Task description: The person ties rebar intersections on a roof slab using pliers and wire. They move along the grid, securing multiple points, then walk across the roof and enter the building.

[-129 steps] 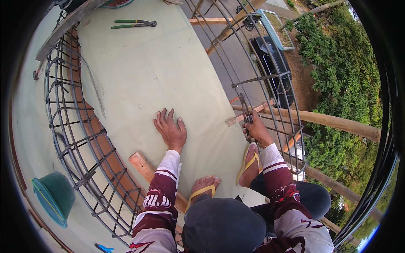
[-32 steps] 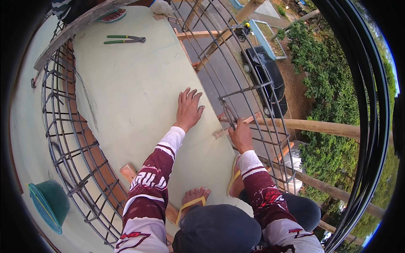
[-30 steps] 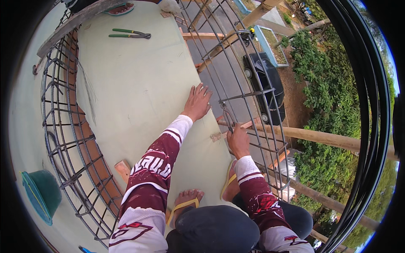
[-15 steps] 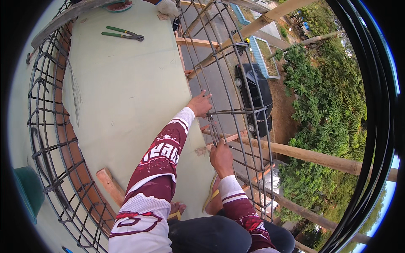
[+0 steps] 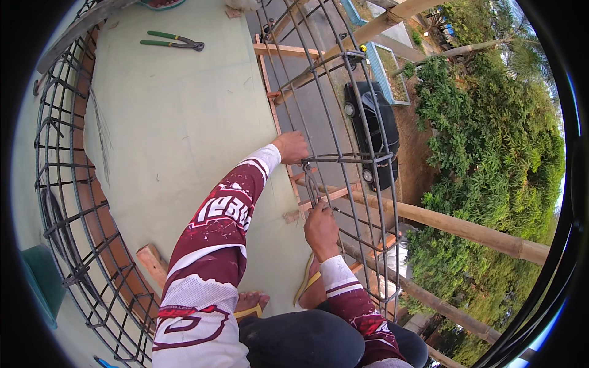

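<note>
My right hand is closed around the handles of a pair of dark pincers. Their head reaches up to a joint where a stirrup meets a long bar of the rebar cage. Just above that joint, my left hand is closed with its fingers curled down beside the cage. Whatever lies in those fingers is hidden. A second pair of pincers with green handles lies on the pale green panel, out of reach of both hands.
Another rebar cage runs along the left, with thin loose wires nearby. A wood block lies near my left arm. Bamboo poles cross beyond the right cage, above a street with a black car. Black cables hang far right.
My left hand's fingers, stretched out before, are now curled in by the joint. The pincers stay at the joint in my right hand. The view has shifted slightly.
</note>
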Motion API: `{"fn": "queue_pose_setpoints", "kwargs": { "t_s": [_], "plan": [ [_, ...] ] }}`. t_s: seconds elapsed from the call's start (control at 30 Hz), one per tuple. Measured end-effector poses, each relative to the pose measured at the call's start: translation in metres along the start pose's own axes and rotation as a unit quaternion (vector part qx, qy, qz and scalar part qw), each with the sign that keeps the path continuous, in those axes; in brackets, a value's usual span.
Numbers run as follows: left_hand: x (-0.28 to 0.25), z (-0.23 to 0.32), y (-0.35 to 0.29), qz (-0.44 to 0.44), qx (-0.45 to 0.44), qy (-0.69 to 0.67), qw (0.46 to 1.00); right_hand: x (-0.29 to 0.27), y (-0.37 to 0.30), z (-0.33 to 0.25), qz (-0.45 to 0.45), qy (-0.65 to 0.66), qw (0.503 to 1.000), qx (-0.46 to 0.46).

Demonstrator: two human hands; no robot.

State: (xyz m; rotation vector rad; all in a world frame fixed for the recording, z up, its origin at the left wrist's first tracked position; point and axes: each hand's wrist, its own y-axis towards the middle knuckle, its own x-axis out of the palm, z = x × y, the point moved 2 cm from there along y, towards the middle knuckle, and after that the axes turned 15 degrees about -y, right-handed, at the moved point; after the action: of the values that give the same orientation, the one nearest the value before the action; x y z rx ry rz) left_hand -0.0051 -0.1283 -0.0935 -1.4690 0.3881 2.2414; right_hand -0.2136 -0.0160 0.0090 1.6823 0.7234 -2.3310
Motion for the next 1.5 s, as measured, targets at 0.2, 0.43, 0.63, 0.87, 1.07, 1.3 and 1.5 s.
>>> {"fn": "queue_pose_setpoints", "kwargs": {
  "t_s": [0.2, 0.43, 0.63, 0.87, 1.07, 1.3, 1.5],
  "plan": [
    [-0.005, 0.000, -0.003, -0.014, 0.025, 0.016, 0.999, 0.006, 0.018, 0.005, -0.057, 0.049, 0.995, -0.062],
    [0.002, -0.003, 0.001, -0.014, 0.026, 0.027, 0.999, 0.005, 0.022, 0.027, -0.311, 0.607, 0.706, 0.190],
    [-0.004, 0.001, -0.001, -0.005, 0.027, 0.014, 1.000, -0.012, 0.009, 0.006, -0.032, 0.240, 0.963, 0.116],
    [0.000, -0.004, -0.008, 0.022, 0.018, -0.028, 0.999, -0.038, 0.013, -0.007, -0.041, -0.024, 0.999, -0.008],
    [0.003, -0.006, -0.005, 0.047, 0.000, -0.054, 0.997, 0.005, 0.023, 0.016, -0.150, 0.393, 0.899, 0.126],
    [0.001, -0.006, -0.005, 0.082, -0.001, -0.079, 0.993, 0.032, 0.003, 0.014, -0.307, 0.785, 0.470, 0.263],
    [0.010, -0.008, -0.011, 0.050, -0.002, -0.054, 0.997, -0.044, -0.002, 0.003, -0.022, 0.107, 0.986, 0.129]
  ]
}}
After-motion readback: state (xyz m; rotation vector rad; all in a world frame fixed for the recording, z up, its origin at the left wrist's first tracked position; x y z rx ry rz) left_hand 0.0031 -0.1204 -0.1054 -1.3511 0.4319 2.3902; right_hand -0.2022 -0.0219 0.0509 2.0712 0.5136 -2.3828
